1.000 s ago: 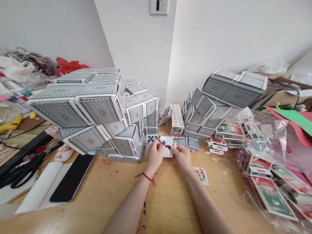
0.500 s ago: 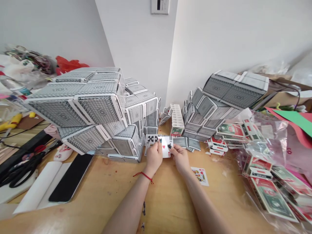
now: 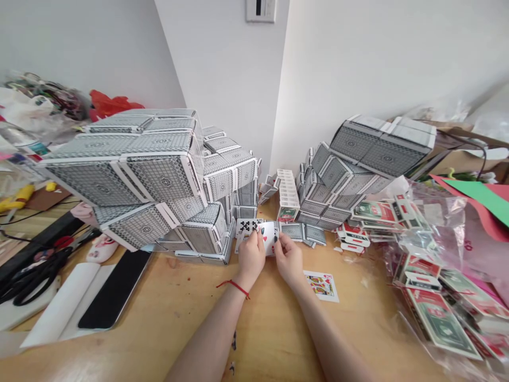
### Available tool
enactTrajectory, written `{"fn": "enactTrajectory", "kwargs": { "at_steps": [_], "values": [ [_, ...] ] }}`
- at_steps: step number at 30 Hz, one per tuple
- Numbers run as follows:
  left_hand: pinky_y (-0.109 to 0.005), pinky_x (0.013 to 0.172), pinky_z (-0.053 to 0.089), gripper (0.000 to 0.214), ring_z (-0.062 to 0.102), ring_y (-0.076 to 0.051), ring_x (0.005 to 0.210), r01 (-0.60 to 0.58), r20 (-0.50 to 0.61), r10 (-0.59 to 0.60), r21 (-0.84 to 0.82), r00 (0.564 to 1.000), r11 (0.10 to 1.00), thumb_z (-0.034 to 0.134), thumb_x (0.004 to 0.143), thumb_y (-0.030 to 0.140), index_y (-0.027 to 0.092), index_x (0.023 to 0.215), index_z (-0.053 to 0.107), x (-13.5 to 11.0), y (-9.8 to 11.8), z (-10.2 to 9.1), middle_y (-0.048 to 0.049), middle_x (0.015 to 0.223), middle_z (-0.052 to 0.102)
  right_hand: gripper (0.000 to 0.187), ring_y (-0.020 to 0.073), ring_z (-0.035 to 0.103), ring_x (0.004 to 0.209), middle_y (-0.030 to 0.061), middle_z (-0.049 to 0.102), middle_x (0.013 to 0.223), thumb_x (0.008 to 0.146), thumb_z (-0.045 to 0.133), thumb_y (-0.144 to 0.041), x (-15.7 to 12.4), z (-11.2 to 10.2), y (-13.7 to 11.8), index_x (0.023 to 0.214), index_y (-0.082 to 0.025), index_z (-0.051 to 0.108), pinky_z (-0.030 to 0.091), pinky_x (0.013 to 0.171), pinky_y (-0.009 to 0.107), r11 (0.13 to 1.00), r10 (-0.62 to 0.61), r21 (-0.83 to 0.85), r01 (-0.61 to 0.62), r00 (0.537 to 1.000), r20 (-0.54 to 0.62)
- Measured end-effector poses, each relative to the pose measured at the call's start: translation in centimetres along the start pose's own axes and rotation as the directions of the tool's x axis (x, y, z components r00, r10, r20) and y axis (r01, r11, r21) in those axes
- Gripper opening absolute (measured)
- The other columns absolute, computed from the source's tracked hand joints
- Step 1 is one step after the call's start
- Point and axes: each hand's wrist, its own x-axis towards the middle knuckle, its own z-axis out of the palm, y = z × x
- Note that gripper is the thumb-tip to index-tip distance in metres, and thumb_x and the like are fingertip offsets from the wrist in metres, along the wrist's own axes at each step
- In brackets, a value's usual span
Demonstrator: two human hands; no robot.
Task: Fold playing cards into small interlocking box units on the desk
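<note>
A white playing card with red hearts [image 3: 269, 232] is pinched between my two hands just above the table, and it looks bent. My left hand [image 3: 251, 257], with a red string on the wrist, grips its left side. At its right edge, my right hand [image 3: 289, 258] holds on with thumb and fingers. Behind my left hand lies a card with black clubs [image 3: 247, 225], partly covered. Several grey-backed cards [image 3: 294, 231] lie just beyond my right hand. By my right forearm a king card [image 3: 323, 285] rests face up.
Structures of folded grey-backed cards rise at left [image 3: 159, 175] and right [image 3: 350, 170]. Between them stands a row of card boxes [image 3: 287, 196]. A black phone [image 3: 115, 292] and scissors [image 3: 47, 270] lie left; several green-red card boxes [image 3: 441, 323] in clear plastic lie right.
My right hand has moved slightly left, toward my left hand. The card between them, flat before, now looks bent. My left hand has barely moved.
</note>
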Motion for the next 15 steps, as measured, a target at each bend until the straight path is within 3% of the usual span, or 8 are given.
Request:
{"fn": "enactTrajectory", "kwargs": {
  "at_steps": [4,8,11,13,15],
  "values": [
    [-0.026,0.051,0.023,0.027,0.048,-0.016,0.049,-0.034,0.017,0.035,-0.058,0.999,0.998,0.035,0.085,0.026,0.018,0.067,0.054,-0.7,0.5,0.4,-0.0063,0.054,0.055,0.029,0.0157,0.048,0.049,0.0038,0.059,0.060,0.076,0.046,-0.033,-0.9,0.3,0.5,0.094,-0.019,0.062,0.033,0.051,0.026,0.960,-0.073,-0.277,0.040,0.991,-0.110],
    [-0.027,0.051,0.024,0.027,0.048,-0.016,0.049,-0.022,0.042,0.026,-0.102,0.999,0.995,0.034,0.085,0.027,0.018,0.067,0.052,-1.0,0.7,0.4,-0.0061,0.054,0.054,0.030,0.0170,0.051,0.054,0.0063,0.062,0.067,0.076,0.045,-0.035,-1.1,0.4,0.2,0.095,-0.019,0.062,0.034,0.054,0.026,0.948,-0.093,-0.317,0.029,0.978,-0.188],
    [-0.026,0.051,0.026,0.026,0.047,-0.015,0.050,0.077,0.005,-0.077,-0.181,0.997,0.980,0.036,0.084,0.029,0.018,0.066,0.051,-0.5,0.6,0.1,-0.0051,0.054,0.054,0.027,0.0151,0.050,0.053,0.0031,0.060,0.062,0.076,0.047,-0.043,-0.4,0.1,0.0,0.077,-0.019,0.061,0.035,0.053,0.025,0.989,-0.014,-0.150,-0.009,0.988,-0.152],
    [-0.025,0.050,0.028,0.030,0.046,-0.014,0.049,0.147,-0.003,-0.153,-0.253,0.988,0.956,0.035,0.084,0.032,0.018,0.062,0.048,-0.1,0.6,-0.2,-0.0039,0.053,0.053,0.035,0.0132,0.045,0.047,0.0006,0.052,0.051,0.076,0.044,-0.049,0.3,-0.3,-0.1,0.059,-0.019,0.052,0.033,0.046,0.024,0.992,0.113,0.071,-0.106,0.989,-0.099],
    [-0.024,0.048,0.030,0.034,0.045,-0.013,0.048,0.199,0.021,-0.203,-0.332,0.979,0.922,0.034,0.084,0.037,0.018,0.058,0.045,0.3,0.6,-0.4,-0.0025,0.052,0.052,0.036,0.0118,0.043,0.041,-0.0014,0.049,0.046,0.075,0.046,-0.051,0.8,-0.5,-0.1,0.058,-0.019,0.048,0.032,0.042,0.024,0.938,0.211,0.267,-0.223,0.975,0.072]
  ]
}}
